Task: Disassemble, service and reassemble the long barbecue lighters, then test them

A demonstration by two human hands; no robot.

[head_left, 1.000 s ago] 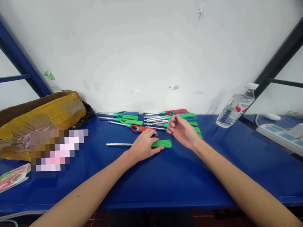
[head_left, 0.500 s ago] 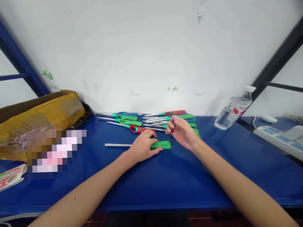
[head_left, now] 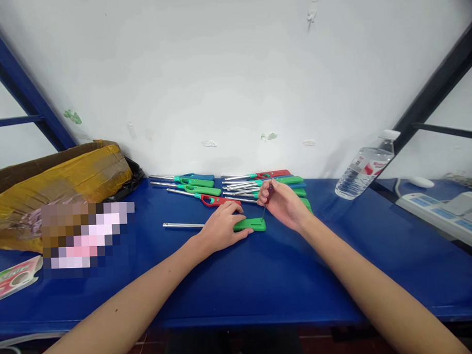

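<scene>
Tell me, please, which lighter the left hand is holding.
The frontmost green lighter, under the left hand; the other lighters lie farther back.

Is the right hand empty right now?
No, the right hand grips a thin tool whose shaft slants down to the handle end of a green lighter.

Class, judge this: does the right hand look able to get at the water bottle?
Probably yes: only flat-lying lighter handles and blue tabletop lie between the right hand and the water bottle, though that hand holds a thin tool.
</scene>
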